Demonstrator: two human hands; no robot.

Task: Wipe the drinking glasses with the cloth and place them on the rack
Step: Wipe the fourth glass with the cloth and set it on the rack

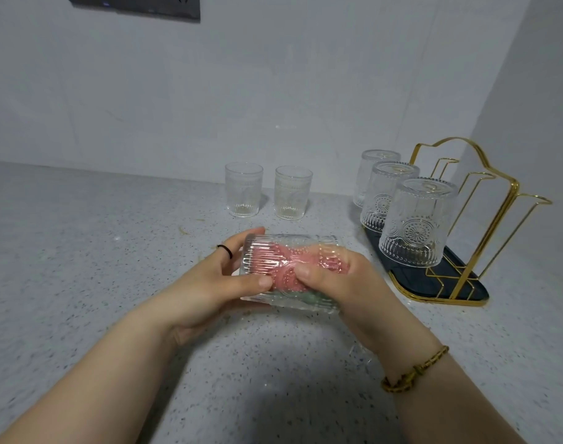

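A patterned clear drinking glass [267, 251] lies sideways in the air above the counter, its base to the left. My left hand [209, 283] grips that base end. A pink cloth [293, 270] is stuffed inside the glass, and my right hand [347, 280] holds it at the glass's mouth, thumb on the outside. Two more upright glasses [244, 193] [293, 192] stand at the back of the counter. The gold wire rack [485, 219] on its dark tray [446, 283] at the right holds three glasses upside down [416, 222] [389, 193] [374, 174].
The speckled grey counter [81, 251] meets a white tiled wall at the back and a side wall just right of the rack. A dark socket panel [136, 4] hangs on the wall at top left. The rack's right-hand pegs [529, 200] carry nothing.
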